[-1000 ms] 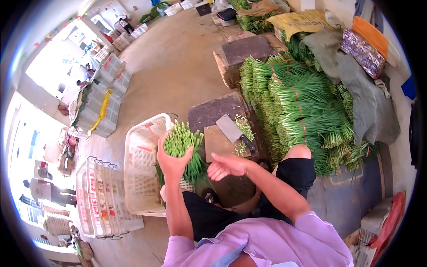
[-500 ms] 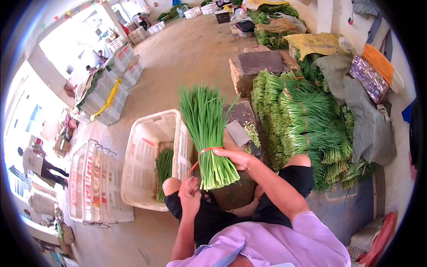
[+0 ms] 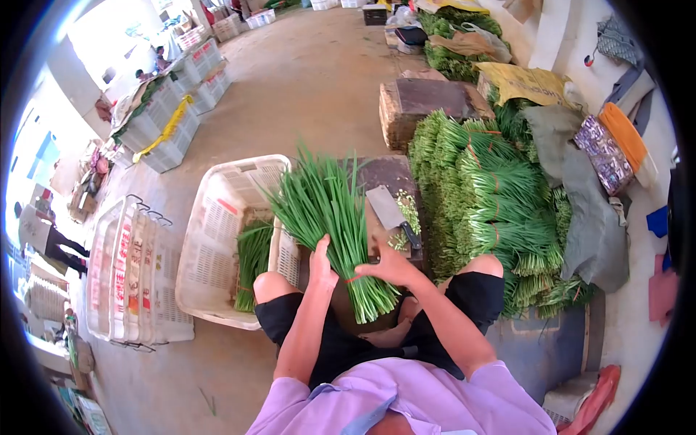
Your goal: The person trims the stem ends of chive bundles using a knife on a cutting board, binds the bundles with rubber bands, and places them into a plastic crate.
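A bundle of green chives (image 3: 319, 210) is held upright-slanting above my lap, its leaf tips pointing away and its pale cut ends toward me. Around its lower stalks runs a red tie (image 3: 353, 278). My left hand (image 3: 321, 267) grips the bundle's left side, thumb up, the other fingers partly hidden. On the right, my right hand (image 3: 391, 268) holds the stalks by the tie, its thumb against them. A cleaver (image 3: 386, 208) with a black handle lies on a dark block (image 3: 384, 172) just beyond, beside small pale trimmings (image 3: 407, 210).
Left of my knee, a white plastic crate (image 3: 190, 272) contains more chives (image 3: 254, 254). Further left stand nested white crates (image 3: 134, 275) with wire handles. At right rises a large pile of tied chives (image 3: 500, 196), partly covered by grey cloth (image 3: 591, 225). A person (image 3: 47, 235) stands at far left.
My left hand has left the loose end of the red tie and moved up onto the bundle's side. The bundle now leans more to the left and sits slightly lower.
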{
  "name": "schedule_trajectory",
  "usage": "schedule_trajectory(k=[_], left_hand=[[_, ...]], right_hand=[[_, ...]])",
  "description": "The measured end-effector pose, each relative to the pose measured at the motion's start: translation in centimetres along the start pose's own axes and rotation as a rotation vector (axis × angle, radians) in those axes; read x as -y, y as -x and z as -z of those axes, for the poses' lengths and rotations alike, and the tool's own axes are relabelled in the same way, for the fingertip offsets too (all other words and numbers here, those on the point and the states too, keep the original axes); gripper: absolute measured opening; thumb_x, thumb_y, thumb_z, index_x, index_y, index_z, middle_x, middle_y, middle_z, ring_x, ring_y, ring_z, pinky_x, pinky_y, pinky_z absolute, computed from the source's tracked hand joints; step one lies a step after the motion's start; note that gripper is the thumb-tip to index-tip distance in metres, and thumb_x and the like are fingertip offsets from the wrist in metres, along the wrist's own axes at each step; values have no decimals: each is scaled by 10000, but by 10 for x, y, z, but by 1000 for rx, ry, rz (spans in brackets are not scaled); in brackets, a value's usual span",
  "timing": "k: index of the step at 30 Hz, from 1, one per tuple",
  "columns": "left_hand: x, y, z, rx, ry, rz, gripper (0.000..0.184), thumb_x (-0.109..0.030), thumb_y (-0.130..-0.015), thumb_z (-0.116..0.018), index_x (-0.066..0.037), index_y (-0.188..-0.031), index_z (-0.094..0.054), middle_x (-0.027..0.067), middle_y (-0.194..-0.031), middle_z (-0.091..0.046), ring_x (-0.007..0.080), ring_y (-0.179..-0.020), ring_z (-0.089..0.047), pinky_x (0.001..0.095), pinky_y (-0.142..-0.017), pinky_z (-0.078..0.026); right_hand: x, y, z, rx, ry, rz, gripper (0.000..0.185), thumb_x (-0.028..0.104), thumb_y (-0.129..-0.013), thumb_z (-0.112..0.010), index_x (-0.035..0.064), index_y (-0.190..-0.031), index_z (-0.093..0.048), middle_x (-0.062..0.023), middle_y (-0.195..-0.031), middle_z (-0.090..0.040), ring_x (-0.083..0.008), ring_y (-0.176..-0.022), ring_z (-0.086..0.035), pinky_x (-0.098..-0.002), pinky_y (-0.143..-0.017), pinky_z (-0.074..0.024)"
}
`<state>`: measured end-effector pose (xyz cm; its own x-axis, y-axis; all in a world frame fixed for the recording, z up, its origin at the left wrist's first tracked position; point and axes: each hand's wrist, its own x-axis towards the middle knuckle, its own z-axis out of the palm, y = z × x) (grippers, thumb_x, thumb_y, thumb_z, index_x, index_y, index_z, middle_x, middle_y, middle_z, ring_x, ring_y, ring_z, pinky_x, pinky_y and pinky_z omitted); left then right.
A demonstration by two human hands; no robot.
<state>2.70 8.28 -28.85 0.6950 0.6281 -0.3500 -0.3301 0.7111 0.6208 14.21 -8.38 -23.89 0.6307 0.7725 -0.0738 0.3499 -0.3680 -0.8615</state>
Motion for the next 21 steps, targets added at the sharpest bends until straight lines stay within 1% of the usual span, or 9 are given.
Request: schedule_trajectory(k=[1, 5, 12, 14, 16, 17, 18, 20, 21], left_hand=[[2, -2, 3, -24, -11, -11, 407, -253, -1008, -543, 1, -1327, -546, 139, -1226, -661, 282, -1080, -671, 447, -934, -559], [7, -8, 8, -69, 17, -35, 383, -242, -1010, -531, 1, -1305, -555, 134, -1211, -665, 277, -1061, -672, 427, -926, -554], [5, -9, 16, -64, 50, -94, 389, -206, -993, -563, 8, -1317, -545, 122, -1212, -654, 252, -1060, -658, 402, -916, -541], [4, -8, 16, -92, 39, -97, 385, -198, -988, -569, 2, -1316, -548, 118, -1219, -654, 246, -1069, -658, 403, -923, -539], [2, -7, 14, -135, 24, -113, 390, -220, -995, -549, 2, -1315, -550, 118, -1220, -656, 250, -1068, -665, 410, -924, -545], [1, -9, 15, -94, 74, -79, 388, -246, -1006, -514, 6, -1298, -563, 127, -1198, -668, 264, -1046, -674, 425, -920, -550], [-4, -6, 9, -50, 122, -45, 397, -271, -1017, -479, 9, -1280, -576, 136, -1176, -681, 277, -1025, -683, 440, -916, -555], [-11, -3, 2, -96, 113, -36, 414, -293, -1008, -480, -1, -1285, -580, 154, -1197, -684, 296, -1051, -686, 466, -945, -557], [-11, -2, 0, -99, 119, -30, 419, -295, -1007, -483, 0, -1287, -580, 154, -1199, -684, 297, -1052, -687, 469, -952, -555]], right_hand=[[-1, -3, -2, -188, -48, 67, 625, 283, -811, -825, -28, -1273, -540, -212, -1086, -673, -272, -961, -680, -399, -867, -538], [27, -14, -14, -189, -114, 292, 276, 268, -892, -741, 45, -1004, -621, -100, -806, -666, -252, -707, -683, -425, -680, -540], [34, -30, -41, -123, 115, 277, 211, 199, -868, -726, 32, -902, -602, -136, -828, -649, -332, -765, -664, -440, -686, -520], [31, -24, -39, -83, 99, 250, 173, 166, -877, -729, 32, -904, -624, -94, -818, -661, -252, -743, -673, -405, -680, -526], [28, -13, -37, 227, -552, 75, 110, 121, -895, -725, 35, -914, -658, -25, -818, -668, -143, -731, -657, -332, -676, -530], [20, -4, -32, 421, -518, 180, 64, 90, -915, -712, 37, -925, -677, 17, -837, -677, -72, -750, -632, -256, -701, -529], [23, 5, -24, 432, -517, 172, 64, 90, -915, -712, 37, -925, -677, 17, -837, -677, -72, -750, -632, -256, -701, -529], [31, 21, -5, 983, -410, 70, 60, 65, -921, -711, 14, -915, -681, -20, -889, -704, -102, -800, -659, -261, -759, -538], [30, 25, 0, 981, -409, 64, 60, 65, -921, -711, 14, -915, -681, -20, -889, -704, -102, -800, -659, -261, -759, -538]])
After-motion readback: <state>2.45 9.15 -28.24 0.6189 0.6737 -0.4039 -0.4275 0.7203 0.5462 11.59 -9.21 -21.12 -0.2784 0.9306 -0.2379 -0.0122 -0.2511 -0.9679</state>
